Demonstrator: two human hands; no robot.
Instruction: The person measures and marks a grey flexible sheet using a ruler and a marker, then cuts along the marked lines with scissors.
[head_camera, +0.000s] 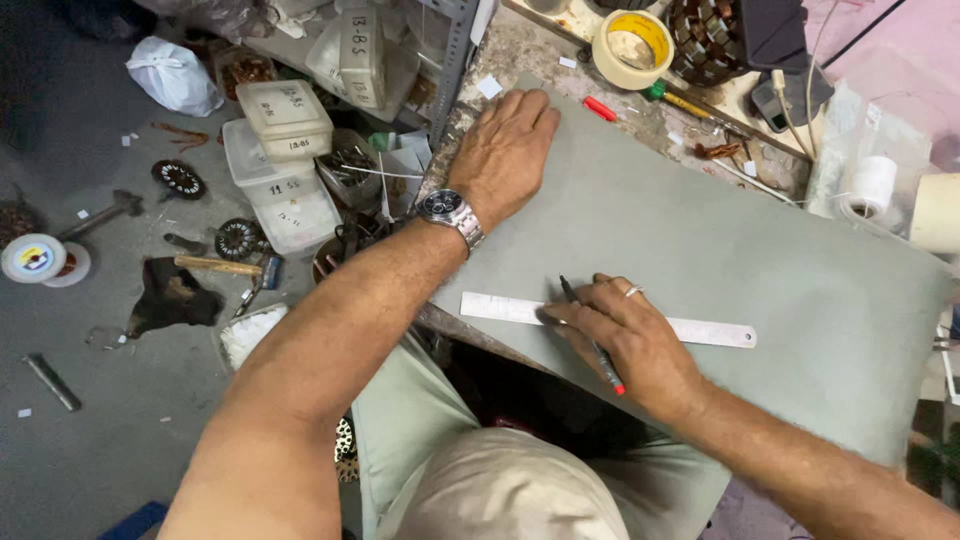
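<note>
A large grey-green sheet of stiff board (700, 230) covers most of the cluttered workbench (500, 50), its near edge overhanging the person's lap. Because that overhang is unsupported, the sheet could tip or slide if the weight on it eases. The left hand (505, 150) lies flat, fingers spread, on the sheet's far left corner, pinning it. Across the near part of the sheet lies a long steel ruler (700, 330), parallel to the near edge. The right hand (620, 335) rests on the ruler's left part, fingers closed around a thin dark pen with a red cap (597, 350), its tip touching the sheet just above the ruler. With only that hand steadying it, the ruler could pivot and skew any line. A roll of cream masking tape (632, 48) sits at the bench's far edge.
</note>
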